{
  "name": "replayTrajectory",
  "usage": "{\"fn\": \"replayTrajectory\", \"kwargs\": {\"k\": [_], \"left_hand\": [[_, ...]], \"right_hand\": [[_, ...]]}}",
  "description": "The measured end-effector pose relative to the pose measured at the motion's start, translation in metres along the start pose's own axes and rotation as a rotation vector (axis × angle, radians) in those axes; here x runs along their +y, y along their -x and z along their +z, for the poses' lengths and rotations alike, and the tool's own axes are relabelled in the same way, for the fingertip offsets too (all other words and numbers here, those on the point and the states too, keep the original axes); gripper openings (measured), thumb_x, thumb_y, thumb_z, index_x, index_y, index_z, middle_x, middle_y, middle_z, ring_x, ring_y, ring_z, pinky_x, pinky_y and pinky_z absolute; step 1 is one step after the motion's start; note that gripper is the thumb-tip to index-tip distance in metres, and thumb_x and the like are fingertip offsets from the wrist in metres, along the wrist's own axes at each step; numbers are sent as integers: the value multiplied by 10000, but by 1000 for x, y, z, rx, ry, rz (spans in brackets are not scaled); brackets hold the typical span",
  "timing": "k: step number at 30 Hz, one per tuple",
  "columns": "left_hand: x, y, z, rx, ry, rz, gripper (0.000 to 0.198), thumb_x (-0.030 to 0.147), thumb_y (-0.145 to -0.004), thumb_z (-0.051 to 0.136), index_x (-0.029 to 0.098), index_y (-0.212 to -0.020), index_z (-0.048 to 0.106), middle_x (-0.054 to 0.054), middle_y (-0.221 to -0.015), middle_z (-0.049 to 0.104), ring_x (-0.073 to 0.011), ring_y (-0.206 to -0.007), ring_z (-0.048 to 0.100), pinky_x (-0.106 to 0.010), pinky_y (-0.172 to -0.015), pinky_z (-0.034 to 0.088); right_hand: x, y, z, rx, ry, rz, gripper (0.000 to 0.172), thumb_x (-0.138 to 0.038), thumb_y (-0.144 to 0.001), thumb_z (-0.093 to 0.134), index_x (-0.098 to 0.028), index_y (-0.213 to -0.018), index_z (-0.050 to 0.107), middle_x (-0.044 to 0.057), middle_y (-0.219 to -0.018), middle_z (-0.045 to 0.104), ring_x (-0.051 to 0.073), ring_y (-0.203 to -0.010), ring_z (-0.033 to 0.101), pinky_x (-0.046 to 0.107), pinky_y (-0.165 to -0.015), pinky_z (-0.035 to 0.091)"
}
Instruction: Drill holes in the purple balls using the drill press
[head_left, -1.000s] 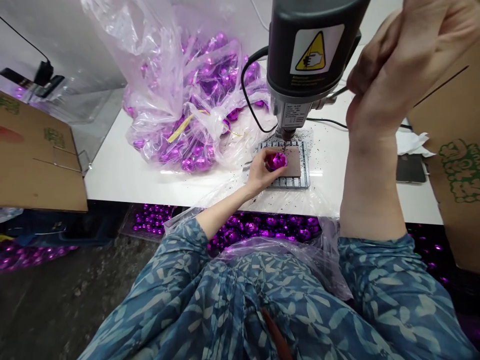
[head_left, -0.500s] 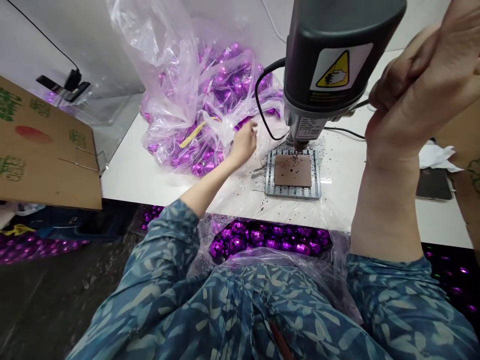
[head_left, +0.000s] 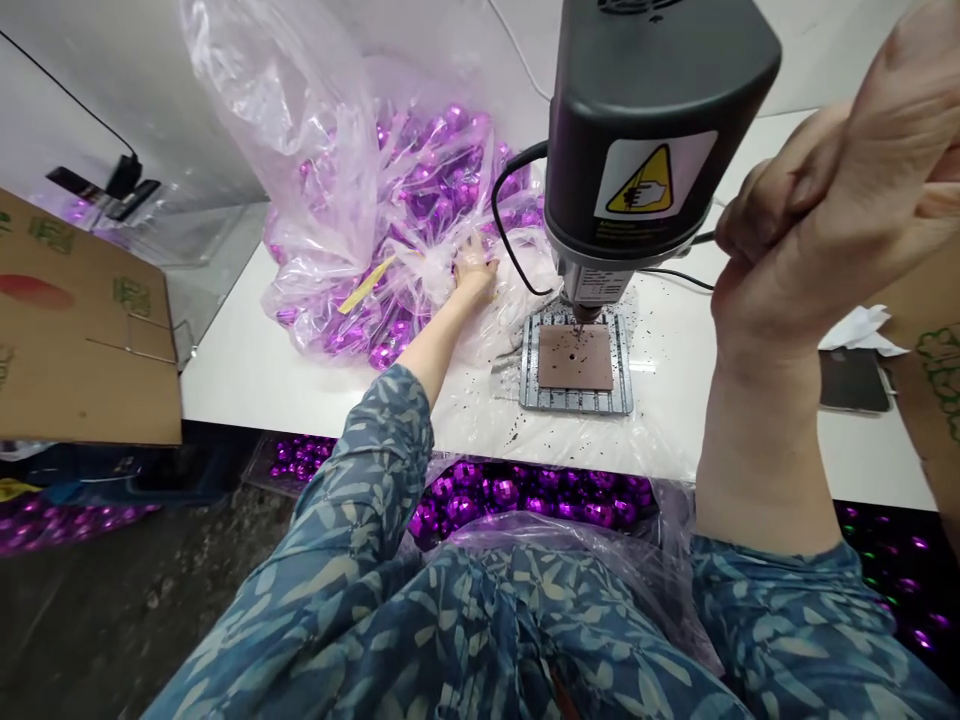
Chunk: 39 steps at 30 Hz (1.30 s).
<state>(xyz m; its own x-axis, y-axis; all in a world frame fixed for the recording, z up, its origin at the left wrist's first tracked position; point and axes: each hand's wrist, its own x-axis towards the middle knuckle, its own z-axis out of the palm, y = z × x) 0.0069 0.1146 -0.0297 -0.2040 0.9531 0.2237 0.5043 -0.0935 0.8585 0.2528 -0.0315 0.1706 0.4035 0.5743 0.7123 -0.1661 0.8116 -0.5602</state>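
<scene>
My left hand (head_left: 474,275) reaches into the mouth of a clear plastic bag (head_left: 330,160) of shiny purple mirror balls (head_left: 439,150). Its thumb stands apart from the fingers, whose tips are partly lost among the plastic, and no ball shows in it. My right hand (head_left: 832,200) is raised beside the dark bench drill press (head_left: 660,80), its fingers curled; whatever they grip is hidden behind the hand. Below the drill's chuck (head_left: 587,312), a brown board (head_left: 592,372) with a small dark hole lies on the slotted metal base (head_left: 528,398).
Dark shavings dot the white table (head_left: 465,432). Below its front edge, at my lap, an open plastic bag holds more purple balls (head_left: 502,492). A cardboard box (head_left: 90,340) stands left; a phone (head_left: 855,380) and white tissue (head_left: 866,328) lie right. A black cable (head_left: 501,210) loops beside the drill.
My left hand has gone a little farther into the bag's mouth and its fingers have spread. My right hand stays raised by the drill. The camera view has shifted slightly.
</scene>
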Motion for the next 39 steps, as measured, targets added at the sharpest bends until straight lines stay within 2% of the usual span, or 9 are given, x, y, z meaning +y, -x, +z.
{"fn": "replayTrajectory", "kwargs": {"k": [3,6,10,14,17,20,25,31,39], "left_hand": [[10,31,-15,-16,141,-298,217,223,-854,814,189,-1041,709,-48,-828,747,-246,-932,765,-382,-904,643],[22,71,-37,-179,448,-398,311,242,-881,818,188,-1158,690,-36,-895,779,-170,-778,763,-322,-769,665],[28,126,-50,-402,591,-397,333,379,-896,840,218,-1175,755,-72,-1002,822,-157,-780,770,-314,-737,666],[28,161,-26,-442,545,-194,540,491,-804,928,243,-1246,742,-84,-1158,827,-194,-962,792,-310,-768,637],[27,171,0,-399,555,-93,610,488,-761,963,212,-1242,709,-98,-1193,817,-211,-1066,781,-345,-911,631],[29,171,17,-353,484,-75,596,441,-762,967,197,-1236,699,-98,-1185,808,-192,-992,763,-327,-866,616],[32,168,25,-333,360,-16,562,372,-773,956,216,-1249,700,-71,-1163,795,-128,-755,665,-300,-704,581],[27,178,34,-317,320,64,575,317,-792,930,247,-1291,653,-19,-993,750,-143,-753,666,-322,-705,601],[35,199,39,-239,140,326,529,226,-837,873,233,-1305,626,-129,-1410,690,-295,-1306,670,-514,-1102,567]], "right_hand": [[5,0,-1,29,-22,-9,863,-670,-637,746,-141,-589,67,-26,-444,74,30,-361,288,249,-462,151],[8,0,-1,38,-11,9,873,-675,-622,757,-155,-615,55,-31,-457,91,29,-366,291,248,-454,109],[17,-2,-5,45,-73,-33,724,-692,-647,751,-141,-567,288,-43,-449,98,34,-365,288,238,-429,94],[23,-4,-8,46,-44,-36,737,-752,-633,692,-131,-577,299,-42,-452,121,8,-368,269,220,-414,85],[20,-3,-6,41,-10,-24,765,-814,-605,629,-123,-585,302,-47,-455,195,-17,-372,260,209,-402,109],[15,-2,-4,34,22,-28,747,-772,-620,651,-110,-599,306,-54,-453,215,-24,-367,281,187,-407,128],[14,-1,-4,10,-1,-92,709,-703,-691,665,-110,-620,284,-55,-442,182,-16,-349,259,172,-407,104],[11,3,-3,24,57,-43,710,-730,-696,624,-110,-623,285,-55,-451,241,-30,-371,291,162,-437,119],[11,4,-4,28,34,-72,695,-701,-707,637,-113,-622,275,-58,-443,207,-26,-359,281,172,-423,126]]}}
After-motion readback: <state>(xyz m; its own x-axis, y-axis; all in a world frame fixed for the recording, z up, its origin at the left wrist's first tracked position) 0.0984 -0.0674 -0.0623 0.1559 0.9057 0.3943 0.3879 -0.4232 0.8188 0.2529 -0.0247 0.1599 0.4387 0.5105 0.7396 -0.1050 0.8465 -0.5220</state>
